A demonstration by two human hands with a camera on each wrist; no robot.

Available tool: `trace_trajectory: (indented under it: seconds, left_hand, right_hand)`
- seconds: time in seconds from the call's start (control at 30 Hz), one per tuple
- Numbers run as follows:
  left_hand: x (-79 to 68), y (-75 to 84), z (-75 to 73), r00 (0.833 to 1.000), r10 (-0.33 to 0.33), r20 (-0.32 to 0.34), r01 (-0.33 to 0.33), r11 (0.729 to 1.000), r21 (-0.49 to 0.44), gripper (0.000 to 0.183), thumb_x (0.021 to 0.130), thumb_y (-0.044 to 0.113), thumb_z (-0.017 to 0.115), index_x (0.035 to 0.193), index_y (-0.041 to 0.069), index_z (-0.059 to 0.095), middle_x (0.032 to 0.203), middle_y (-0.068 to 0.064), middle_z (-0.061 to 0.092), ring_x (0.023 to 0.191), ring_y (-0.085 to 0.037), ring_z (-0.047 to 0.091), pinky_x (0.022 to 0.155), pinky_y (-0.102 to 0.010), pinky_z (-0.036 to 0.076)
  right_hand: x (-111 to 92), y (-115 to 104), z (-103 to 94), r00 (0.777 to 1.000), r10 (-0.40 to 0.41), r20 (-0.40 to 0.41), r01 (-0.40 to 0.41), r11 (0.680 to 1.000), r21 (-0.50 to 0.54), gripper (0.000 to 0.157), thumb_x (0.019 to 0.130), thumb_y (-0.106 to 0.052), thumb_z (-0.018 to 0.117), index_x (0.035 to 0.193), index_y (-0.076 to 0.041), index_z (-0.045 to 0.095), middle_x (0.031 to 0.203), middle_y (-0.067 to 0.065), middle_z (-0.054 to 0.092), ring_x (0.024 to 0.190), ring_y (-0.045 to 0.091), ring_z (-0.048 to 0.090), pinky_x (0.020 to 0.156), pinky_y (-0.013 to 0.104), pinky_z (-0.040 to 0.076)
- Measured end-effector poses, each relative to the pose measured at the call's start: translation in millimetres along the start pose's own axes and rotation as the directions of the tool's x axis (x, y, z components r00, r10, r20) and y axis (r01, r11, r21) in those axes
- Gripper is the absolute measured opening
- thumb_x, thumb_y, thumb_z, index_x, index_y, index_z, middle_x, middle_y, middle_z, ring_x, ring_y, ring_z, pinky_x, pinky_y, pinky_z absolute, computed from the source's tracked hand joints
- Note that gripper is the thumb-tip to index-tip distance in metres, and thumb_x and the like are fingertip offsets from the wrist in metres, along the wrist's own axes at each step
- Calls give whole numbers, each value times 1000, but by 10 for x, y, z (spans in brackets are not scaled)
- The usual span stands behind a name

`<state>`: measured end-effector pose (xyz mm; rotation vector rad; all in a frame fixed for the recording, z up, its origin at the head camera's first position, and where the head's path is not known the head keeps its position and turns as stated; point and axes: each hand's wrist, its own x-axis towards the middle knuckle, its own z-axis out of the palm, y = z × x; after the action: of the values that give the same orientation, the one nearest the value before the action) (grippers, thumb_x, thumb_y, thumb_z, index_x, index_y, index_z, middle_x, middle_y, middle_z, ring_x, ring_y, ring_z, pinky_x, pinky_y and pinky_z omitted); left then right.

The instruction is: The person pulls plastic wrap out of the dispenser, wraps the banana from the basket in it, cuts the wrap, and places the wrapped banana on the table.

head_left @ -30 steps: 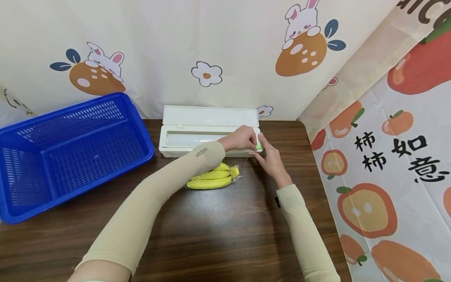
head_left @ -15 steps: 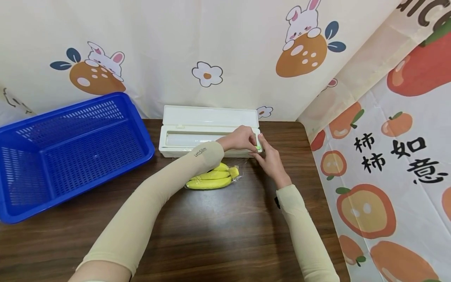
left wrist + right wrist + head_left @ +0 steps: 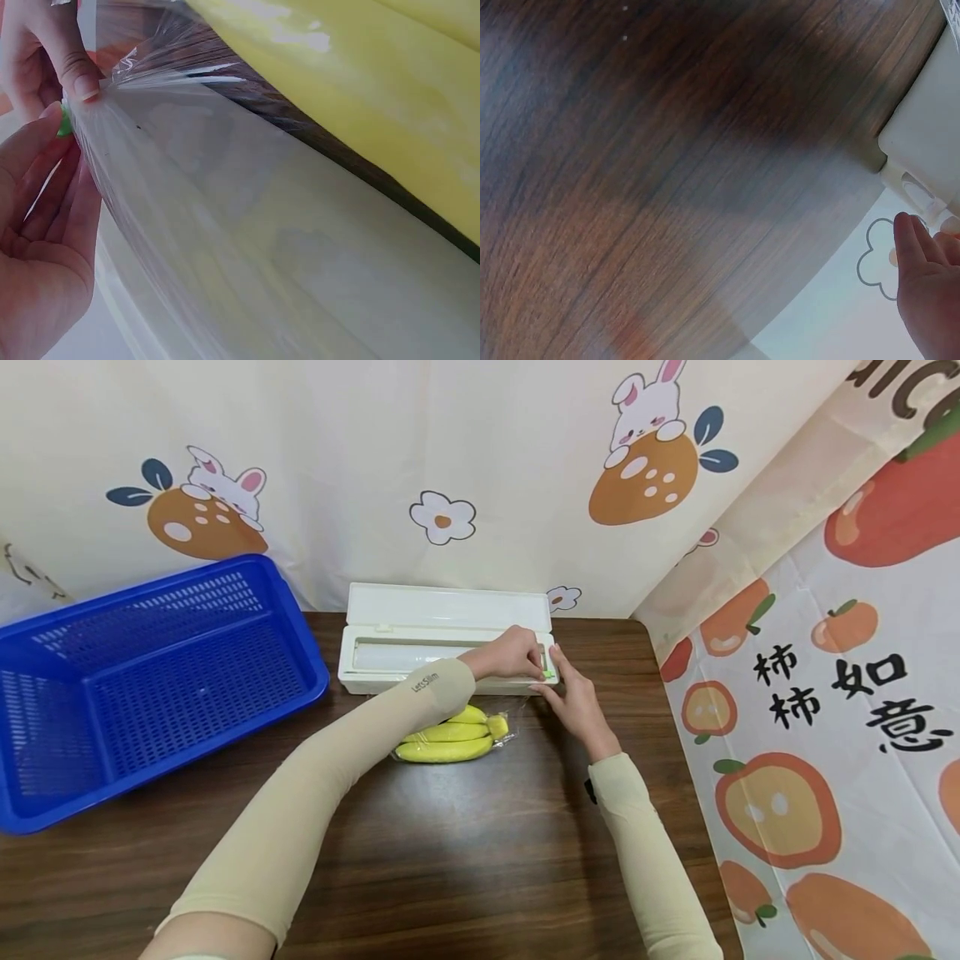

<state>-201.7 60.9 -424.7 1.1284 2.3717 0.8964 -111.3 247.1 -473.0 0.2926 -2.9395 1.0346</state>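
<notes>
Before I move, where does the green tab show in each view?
Head: green tab just right of centre, at the right end of the white box.
Left wrist: upper left, at the fingers of the left hand.
Right wrist: not in it.
Shared landmark: white box, in every view.

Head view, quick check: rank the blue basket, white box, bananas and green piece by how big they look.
From largest to smallest:
1. Blue basket, though the left edge crops it
2. White box, counting its open lid
3. Bananas, partly covered
4. Green piece, by far the smallest
</notes>
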Motion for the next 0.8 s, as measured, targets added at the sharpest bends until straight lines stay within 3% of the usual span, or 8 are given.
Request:
trace_trajectory:
  seconds: [0.5,0.8]
  left_hand:
    - [7,-27,-23,1000,21,15,-22,998,63,12,90,18,84,85,7,86,81,-5,80,62,-4,53,68,-22,46]
    - [-36,-20,-59,998,35,43,-38,998,53,13,94,16,82,86,5,86,84,-5,81,72,-10,62,81,-26,52]
  right_hand:
    - [12,-8,-17,1000,3,15,-3,1000,3,77,98,-21,76,162,-2,37,167,22,36,134,42,60,108,53,52]
    - [10,-32,-33,1000,13,26,-13,1000,-18,77,99,-21,75,163,-2,36,168,20,35,137,41,57,110,54,50]
